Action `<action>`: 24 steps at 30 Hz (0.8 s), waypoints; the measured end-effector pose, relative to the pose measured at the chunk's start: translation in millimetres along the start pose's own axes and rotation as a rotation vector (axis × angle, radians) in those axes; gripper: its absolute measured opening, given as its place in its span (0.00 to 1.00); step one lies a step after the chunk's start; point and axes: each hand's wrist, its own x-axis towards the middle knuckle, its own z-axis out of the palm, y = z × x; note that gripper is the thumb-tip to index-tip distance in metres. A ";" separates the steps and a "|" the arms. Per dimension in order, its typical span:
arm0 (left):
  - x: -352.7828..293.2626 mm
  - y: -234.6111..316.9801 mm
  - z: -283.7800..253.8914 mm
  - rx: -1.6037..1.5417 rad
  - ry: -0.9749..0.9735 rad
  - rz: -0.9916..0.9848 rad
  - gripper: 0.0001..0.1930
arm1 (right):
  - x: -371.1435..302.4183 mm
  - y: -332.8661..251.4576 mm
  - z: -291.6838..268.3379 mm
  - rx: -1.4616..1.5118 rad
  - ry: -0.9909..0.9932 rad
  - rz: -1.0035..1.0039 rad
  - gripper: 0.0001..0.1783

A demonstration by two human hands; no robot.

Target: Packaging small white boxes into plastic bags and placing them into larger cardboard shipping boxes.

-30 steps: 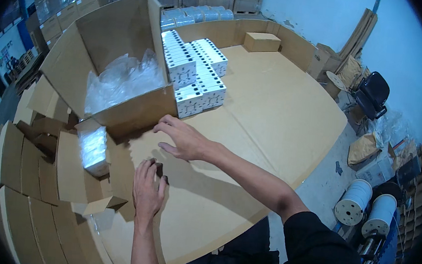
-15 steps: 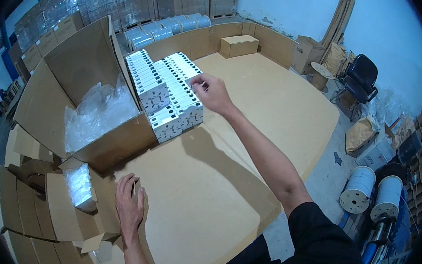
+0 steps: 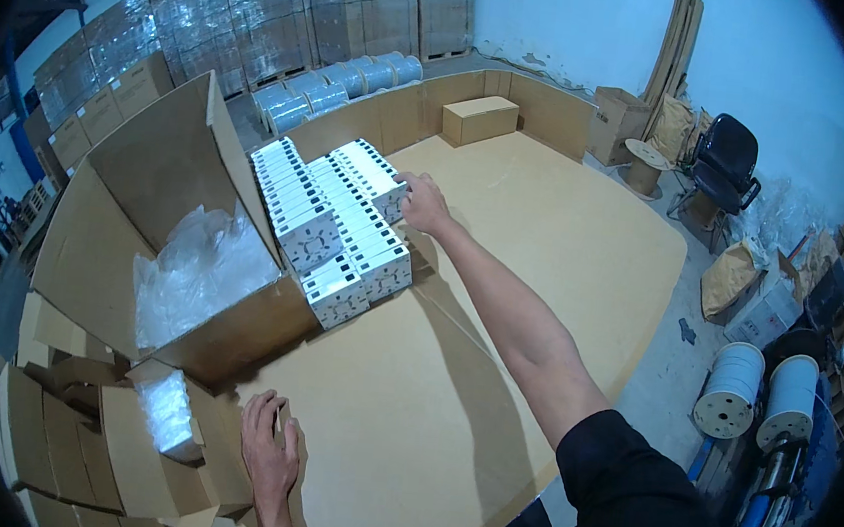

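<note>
Neat rows of thin white boxes point(image 3: 364, 233) with black square marks stand on the tan board-topped table point(image 3: 411, 393), some stacked in a second layer. My right hand point(image 3: 425, 204) reaches across to the right end of the back upper row. Its fingers are bent and closed at the end box there; the thumb is largely hidden. My left hand point(image 3: 270, 451) lies at the table's left edge with fingers loosely bent and somewhat apart, holding nothing. Beside it a small open carton point(image 3: 131, 439) holds a bundle wrapped in clear plastic point(image 3: 168, 417).
A large open carton point(image 3: 236, 323) lined with clear plastic point(image 3: 203, 259) stands left of the white boxes. A closed brown box point(image 3: 479, 123) sits at the far end, inside a cardboard border point(image 3: 555, 125). Right of the table are cable spools point(image 3: 729, 391) and a black chair point(image 3: 727, 160).
My right hand has come down from just above the boxes to the end of the back upper row. The whole view has shifted, so the scene sits lower. My left hand stays at the table edge.
</note>
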 end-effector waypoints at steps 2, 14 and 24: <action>-0.7 4.0 -1.9 0.031 -0.007 -0.003 0.15 | -2.3 0.7 6.1 -0.010 0.022 0.021 0.25; 3.6 2.7 3.8 0.040 0.001 -0.012 0.15 | -21.9 4.9 5.9 -0.068 0.077 -0.113 0.19; -0.3 -2.6 3.9 0.031 0.020 -0.003 0.15 | -77.3 10.4 -31.4 -0.280 0.130 -0.259 0.18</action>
